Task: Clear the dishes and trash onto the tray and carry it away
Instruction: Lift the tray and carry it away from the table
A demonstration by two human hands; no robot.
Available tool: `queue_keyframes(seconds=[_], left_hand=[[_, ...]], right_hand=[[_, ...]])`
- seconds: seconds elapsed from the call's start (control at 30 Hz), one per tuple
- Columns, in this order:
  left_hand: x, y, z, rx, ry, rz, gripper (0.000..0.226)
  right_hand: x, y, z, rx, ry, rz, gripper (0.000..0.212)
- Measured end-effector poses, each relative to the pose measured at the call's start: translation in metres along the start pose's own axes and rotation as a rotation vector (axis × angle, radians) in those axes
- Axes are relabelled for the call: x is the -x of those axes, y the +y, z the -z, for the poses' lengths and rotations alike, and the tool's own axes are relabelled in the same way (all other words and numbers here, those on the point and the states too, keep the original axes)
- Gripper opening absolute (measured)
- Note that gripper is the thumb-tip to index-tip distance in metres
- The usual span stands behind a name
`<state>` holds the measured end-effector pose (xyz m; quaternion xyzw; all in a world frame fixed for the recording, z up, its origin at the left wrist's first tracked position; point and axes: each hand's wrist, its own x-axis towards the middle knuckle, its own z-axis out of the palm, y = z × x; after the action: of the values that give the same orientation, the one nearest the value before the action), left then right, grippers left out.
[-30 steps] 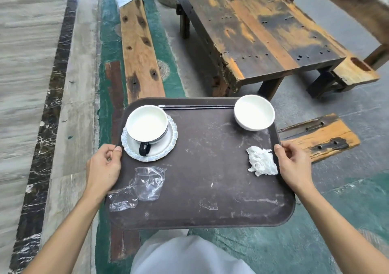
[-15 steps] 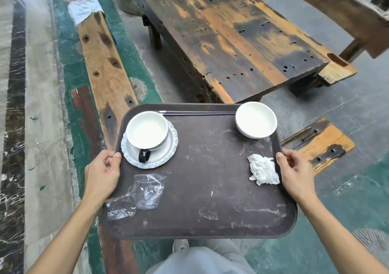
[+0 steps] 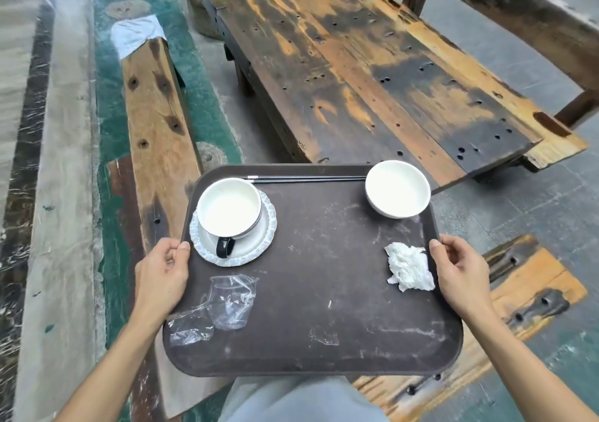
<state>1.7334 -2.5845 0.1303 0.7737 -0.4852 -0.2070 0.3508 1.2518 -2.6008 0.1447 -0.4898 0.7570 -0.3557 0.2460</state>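
Note:
I hold a dark brown tray [image 3: 324, 292] in the air in front of me. My left hand [image 3: 162, 275] grips its left rim and my right hand [image 3: 460, 272] grips its right rim. On it stand a white cup [image 3: 230, 209] with a black handle on a scalloped saucer [image 3: 256, 246] at the far left, and a white bowl [image 3: 398, 193] at the far right. Black chopsticks [image 3: 308, 179] lie along the far rim. A crumpled white napkin [image 3: 409, 267] lies near my right hand. A crushed clear plastic cup [image 3: 231, 301] and a plastic scrap [image 3: 191, 331] lie near my left hand.
A worn wooden table [image 3: 372, 74] stands just beyond the tray. A wooden bench [image 3: 155, 123] runs along the left, another bench [image 3: 531, 16] at the far right, and a low wooden plank [image 3: 531, 288] below right. Grey and green floor [image 3: 534, 210] surrounds them.
The tray stays held by both hands with its load unmoved. The view has swung, so the table and left bench now sit closer and further right in the frame.

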Motion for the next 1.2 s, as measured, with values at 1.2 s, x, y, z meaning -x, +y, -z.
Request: queue_keyframes(seconds=[1.2], left_hand=[[-0.511, 0.168, -0.208, -0.199, -0.473, -0.527, 0.017]], right_hand=[[-0.235, -0.098, -0.172, -0.090, 0.451, -0.453, 0.014]])
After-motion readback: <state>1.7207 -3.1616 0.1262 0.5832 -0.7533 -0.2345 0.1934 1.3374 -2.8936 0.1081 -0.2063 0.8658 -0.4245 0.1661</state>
